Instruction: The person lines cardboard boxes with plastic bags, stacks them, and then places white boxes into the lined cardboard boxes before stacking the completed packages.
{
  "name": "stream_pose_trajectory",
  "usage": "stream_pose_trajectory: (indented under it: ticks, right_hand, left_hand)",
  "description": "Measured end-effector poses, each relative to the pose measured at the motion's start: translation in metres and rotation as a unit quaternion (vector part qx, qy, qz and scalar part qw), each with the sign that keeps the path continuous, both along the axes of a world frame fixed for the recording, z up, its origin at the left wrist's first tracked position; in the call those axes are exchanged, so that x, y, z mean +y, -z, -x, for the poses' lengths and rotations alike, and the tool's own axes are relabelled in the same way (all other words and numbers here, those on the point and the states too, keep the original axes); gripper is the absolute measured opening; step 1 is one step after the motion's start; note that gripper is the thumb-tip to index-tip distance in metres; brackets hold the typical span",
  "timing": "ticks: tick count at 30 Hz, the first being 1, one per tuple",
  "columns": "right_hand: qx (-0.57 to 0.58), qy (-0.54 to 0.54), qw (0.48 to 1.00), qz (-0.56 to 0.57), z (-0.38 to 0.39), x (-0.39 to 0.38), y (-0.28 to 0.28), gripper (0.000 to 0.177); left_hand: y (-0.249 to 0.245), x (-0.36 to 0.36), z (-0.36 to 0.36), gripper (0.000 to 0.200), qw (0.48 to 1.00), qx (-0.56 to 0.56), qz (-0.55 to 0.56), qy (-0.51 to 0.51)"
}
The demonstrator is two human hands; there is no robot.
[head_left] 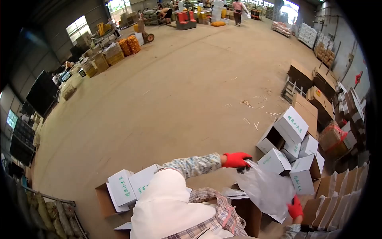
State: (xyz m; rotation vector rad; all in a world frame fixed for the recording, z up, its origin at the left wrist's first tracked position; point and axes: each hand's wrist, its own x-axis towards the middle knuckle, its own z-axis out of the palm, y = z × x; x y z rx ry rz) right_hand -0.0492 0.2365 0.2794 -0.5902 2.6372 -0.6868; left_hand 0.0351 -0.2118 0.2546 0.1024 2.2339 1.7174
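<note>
The bag lies between the hands, long axis slanting from the left hand, its grip pinching one end. The right hand meets the other; I cannot tell its grip.

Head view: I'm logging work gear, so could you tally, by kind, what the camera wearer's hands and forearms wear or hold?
Red gloves: 2
Patterned sleeves: 2
Clear plastic, counted as one bundle: 1
Total: 5
</note>
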Motion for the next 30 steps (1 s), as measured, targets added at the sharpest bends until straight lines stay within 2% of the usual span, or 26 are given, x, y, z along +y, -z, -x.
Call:
stream_pose_trajectory:
  ticks: [1,2,3,5,6,7,9,10,11,12,13,14,15,16,17,18,19,21,22,23,24,25,26,28,29,30]
  right_hand:
    - [0.001,-0.008,1.0,0.0,0.001,0.013,-0.006,0.062]
    - [0.016,0.039,0.992,0.119,-0.002,0.015,-0.032,0.062]
    - [0.022,0.085,0.968,0.234,-0.002,0.014,-0.045,0.062]
    - [0.069,0.075,0.959,0.264,-0.025,-0.03,-0.074,0.07]
    - [0.072,0.032,0.97,0.231,-0.039,-0.06,-0.079,0.074]
    - [0.065,-0.036,0.98,0.186,-0.053,-0.092,-0.072,0.079]
    - [0.066,-0.186,0.97,0.139,-0.078,-0.158,-0.041,0.088]
    - [-0.02,-0.158,0.956,0.248,-0.092,-0.186,-0.026,0.087]
    - [-0.11,-0.052,0.972,0.2,-0.096,-0.191,-0.031,0.069]
    - [-0.319,0.007,0.916,0.242,-0.092,-0.187,-0.05,0.045]
    - [-0.292,-0.002,0.915,0.278,-0.091,-0.175,-0.05,0.029]
    - [-0.247,-0.006,0.931,0.27,-0.089,-0.168,-0.061,0.027]
    - [-0.203,-0.015,0.944,0.261,-0.089,-0.163,-0.074,0.025]
    - [-0.198,0.042,0.936,0.286,-0.083,-0.154,-0.08,0.022]
    - [-0.188,0.088,0.926,0.315,-0.08,-0.148,-0.082,0.02]
    - [-0.193,0.135,0.9,0.366,-0.086,-0.145,-0.091,0.018]
    - [-0.199,0.173,0.871,0.414,-0.085,-0.141,-0.098,0.016]
    - [-0.154,0.169,0.875,0.427,-0.077,-0.113,-0.088,0.013]
    - [-0.131,0.205,0.868,0.433,-0.077,-0.099,-0.086,0.013]
    - [-0.106,0.236,0.859,0.441,-0.078,-0.087,-0.083,0.013]
    - [-0.073,0.259,0.851,0.45,-0.079,-0.091,-0.088,0.012]
    - [-0.065,0.256,0.85,0.455,-0.078,-0.088,-0.086,0.012]
    - [-0.034,0.267,0.853,0.448,-0.079,-0.084,-0.085,0.011]
    - [0.008,0.284,0.853,0.438,-0.079,-0.083,-0.087,0.011]
    - [0.016,0.283,0.852,0.439,-0.079,-0.081,-0.09,0.011]
    - [0.014,0.287,0.865,0.412,-0.08,-0.079,-0.093,0.011]
  left_hand:
    - [0.0,0.009,0.003,0.038,0.994,-0.078,-0.072,-0.016]
    - [0.01,0.019,0.005,0.038,0.997,0.056,0.055,0.0]
    - [0.022,0.031,0.001,0.038,0.967,0.179,0.182,0.014]
    - [0.01,0.058,-0.01,0.033,0.94,0.204,0.267,0.062]
    - [0.025,0.076,-0.014,0.033,0.926,0.276,0.252,0.046]
    - [-0.003,0.084,-0.018,0.035,0.927,0.235,0.266,0.119]
    - [-0.042,0.092,-0.027,0.033,0.929,0.207,0.261,0.161]
    - [-0.059,0.089,-0.026,0.031,0.914,0.155,0.31,0.212]
    - [-0.059,0.074,-0.022,0.032,0.949,0.125,0.164,0.241]
    - [-0.08,0.062,-0.017,0.035,0.951,-0.137,0.07,0.268]
    - [-0.08,0.048,-0.014,0.037,0.952,-0.132,0.011,0.275]
    - [-0.077,0.039,-0.008,0.04,0.953,-0.079,0.029,0.291]
    - [-0.092,0.03,-0.005,0.044,0.951,-0.177,-0.046,0.251]
    - [-0.104,0.02,0.001,0.043,0.952,-0.173,-0.081,0.238]
    - [-0.089,0.002,0.01,0.04,0.975,-0.058,-0.105,0.188]
    - [-0.107,-0.015,0.009,0.038,0.959,-0.143,-0.187,0.155]
    - [-0.088,-0.037,0.015,0.037,0.969,-0.019,-0.231,0.082]
    - [-0.012,-0.064,0.042,0.041,0.866,0.0,-0.5,0.015]
    - [0.017,-0.064,0.049,0.045,0.784,-0.004,-0.621,-0.017]
    - [0.024,-0.057,0.054,0.049,0.662,-0.108,-0.742,0.009]
    - [0.033,-0.056,0.05,0.063,0.691,-0.153,-0.706,0.034]
    - [0.06,-0.05,0.051,0.077,0.714,-0.219,-0.664,-0.02]
    - [0.056,-0.036,0.041,0.092,0.76,-0.227,-0.609,0.015]
    - [0.007,-0.004,0.017,0.1,0.837,-0.166,-0.518,0.057]
    - [-0.008,0.007,0.007,0.083,0.85,-0.126,-0.501,0.097]
    - [-0.03,0.017,0.003,0.056,0.932,-0.043,-0.334,0.137]
